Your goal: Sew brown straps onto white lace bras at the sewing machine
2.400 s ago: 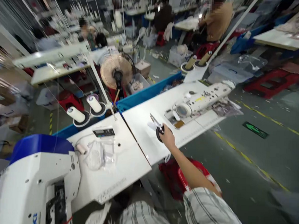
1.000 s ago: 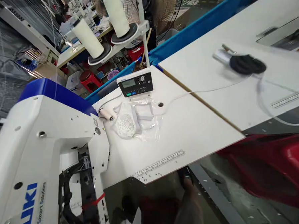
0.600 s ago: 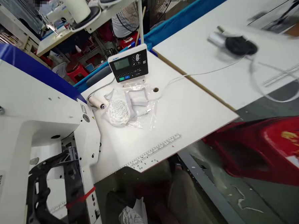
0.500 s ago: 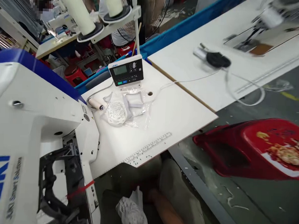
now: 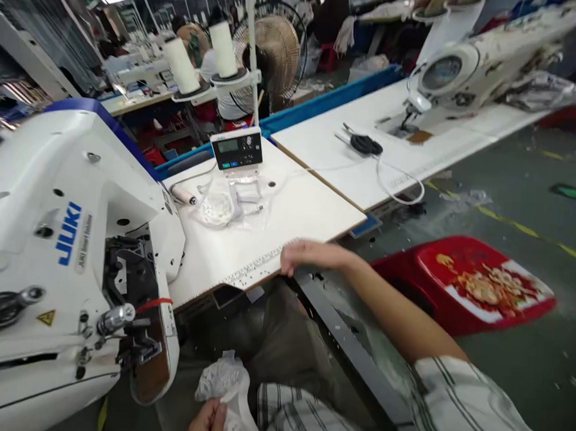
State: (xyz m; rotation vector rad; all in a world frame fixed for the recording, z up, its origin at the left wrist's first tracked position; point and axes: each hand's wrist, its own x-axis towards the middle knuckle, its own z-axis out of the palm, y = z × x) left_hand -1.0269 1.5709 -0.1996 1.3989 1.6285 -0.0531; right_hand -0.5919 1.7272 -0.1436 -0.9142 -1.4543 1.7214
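My left hand (image 5: 207, 422) is low in the view, over my lap, thumb and fingers closed on a white lace garment piece (image 5: 228, 383) with a smooth band along one side. My right hand (image 5: 312, 254) is at the front edge of the white sewing table (image 5: 312, 207), near the printed ruler (image 5: 261, 262); motion blurs its fingers, and I see nothing held in it. At the left stands a large white JUKI sewing machine (image 5: 139, 201). On the tabletop lies a clear plastic bag with a white lace piece (image 5: 215, 208) inside, next to a thread spool (image 5: 183, 194).
A control panel (image 5: 237, 150) stands at the table's back, below two thread cones (image 5: 223, 50). On the adjoining table are a black bundle with a white cable (image 5: 366, 144) and another sewing machine (image 5: 450, 73). A red stool (image 5: 410, 273) stands at the right.
The camera view has tilted up, showing more of the workshop. My right hand has moved up from my lap to the table edge. My left hand now shows, gripping the lace piece.
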